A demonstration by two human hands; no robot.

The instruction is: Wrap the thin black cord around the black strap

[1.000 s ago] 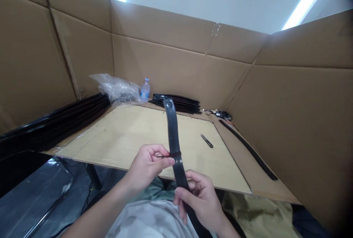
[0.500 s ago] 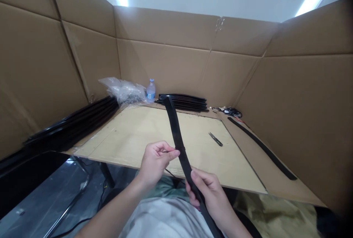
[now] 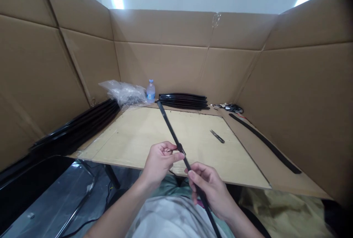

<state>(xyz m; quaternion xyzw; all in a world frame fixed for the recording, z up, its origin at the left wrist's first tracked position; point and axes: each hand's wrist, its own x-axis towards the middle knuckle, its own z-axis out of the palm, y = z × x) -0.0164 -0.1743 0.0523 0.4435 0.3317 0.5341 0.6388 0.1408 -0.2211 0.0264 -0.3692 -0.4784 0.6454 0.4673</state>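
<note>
A long, narrow black strip (image 3: 168,122) slants across in front of me, turned nearly edge-on. My right hand (image 3: 209,184) is closed around its lower part, thumb on top. At mid-length a dark band (image 3: 179,147) sits around the strip. Right beside it, my left hand (image 3: 159,161) is closed in a pinch, with a thin dark cord (image 3: 171,150) between its fingers and the thumb tip against the strip. Farther right on the board lies a pair of thread snips (image 3: 217,136), apart from both hands.
Black strips are stacked at the back (image 3: 183,101) and heaped at the left (image 3: 79,126). A plastic bag (image 3: 125,93) and a water bottle (image 3: 150,92) stand near the back. One curved black strip (image 3: 264,142) lies on the right. Cardboard walls (image 3: 165,61) enclose the table (image 3: 132,131).
The strip has rolled from showing its broad face to nearly edge-on. My right hand has shifted its hold on it slightly, while my left hand keeps pinching beside the band.
</note>
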